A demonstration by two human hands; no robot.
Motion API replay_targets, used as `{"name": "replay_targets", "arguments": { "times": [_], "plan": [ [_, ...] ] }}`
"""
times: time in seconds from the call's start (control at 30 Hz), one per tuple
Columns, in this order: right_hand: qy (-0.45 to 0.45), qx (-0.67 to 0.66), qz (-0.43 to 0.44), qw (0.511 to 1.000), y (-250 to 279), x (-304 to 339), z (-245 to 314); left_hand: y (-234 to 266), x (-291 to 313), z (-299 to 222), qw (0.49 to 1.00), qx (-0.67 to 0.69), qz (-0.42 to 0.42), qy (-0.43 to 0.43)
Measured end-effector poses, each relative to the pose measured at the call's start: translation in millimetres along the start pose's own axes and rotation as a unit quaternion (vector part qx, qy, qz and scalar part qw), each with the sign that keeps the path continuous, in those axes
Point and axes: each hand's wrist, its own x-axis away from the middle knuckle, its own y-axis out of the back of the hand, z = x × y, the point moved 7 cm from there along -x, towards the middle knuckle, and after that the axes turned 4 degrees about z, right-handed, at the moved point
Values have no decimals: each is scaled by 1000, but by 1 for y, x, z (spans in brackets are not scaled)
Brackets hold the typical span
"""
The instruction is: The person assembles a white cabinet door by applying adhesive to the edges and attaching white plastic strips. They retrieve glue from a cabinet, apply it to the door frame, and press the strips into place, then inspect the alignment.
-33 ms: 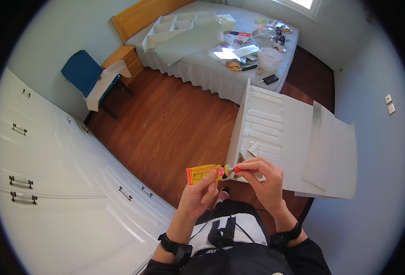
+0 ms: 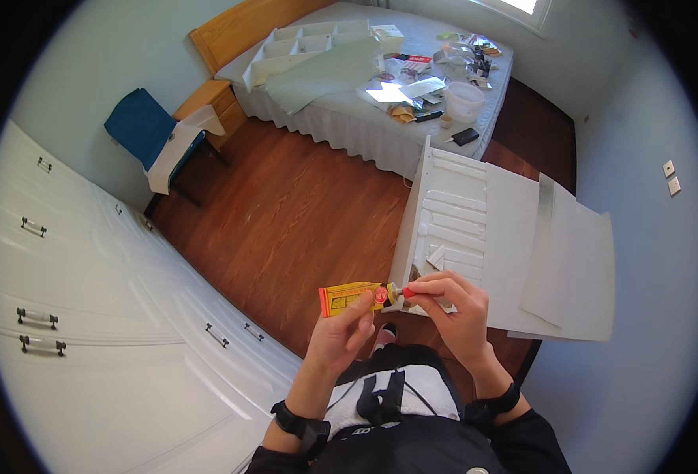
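In front of my waist my left hand (image 2: 337,340) is closed around a yellow glue tube (image 2: 347,300) with a red flat end, held nearly level with its nozzle to the right. My right hand (image 2: 461,314) pinches a red cap (image 2: 408,292) at the nozzle between thumb and fingertips. Whether the cap is threaded on or just loose at the tip, I cannot tell. Just beyond my hands lies a white panelled piece (image 2: 453,207) with several raised strips and a small loose white bit (image 2: 437,257) on it.
White cabinet fronts (image 2: 128,316) with handles run along the left. A blue chair (image 2: 137,126) stands by a wooden nightstand (image 2: 215,99). The bed (image 2: 349,150) holds a white compartment frame (image 2: 309,43), a plastic tub (image 2: 465,103) and clutter. White boards (image 2: 574,268) lie at right.
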Motion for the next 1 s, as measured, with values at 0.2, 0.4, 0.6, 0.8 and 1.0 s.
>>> {"name": "replay_targets", "arguments": {
  "times": [0.2,0.4,0.6,0.8,1.0],
  "plan": [
    [82,66,-8,994,3,-25,-3,-29,-14,-51,965,-252,-52,-60],
    [-84,-79,-79,990,-11,-34,-43,-49,-47,-83,942,-333,-44,-6],
    [-234,-112,-82,962,-39,-44,-83,-42,-109,-112,889,-445,29,102],
    [-333,-340,-111,872,-104,-108,-113,-10,-175,-186,884,-437,72,150],
    [-256,-130,-152,946,-151,-203,-116,23,-219,-272,880,-444,55,159]
  ]
}}
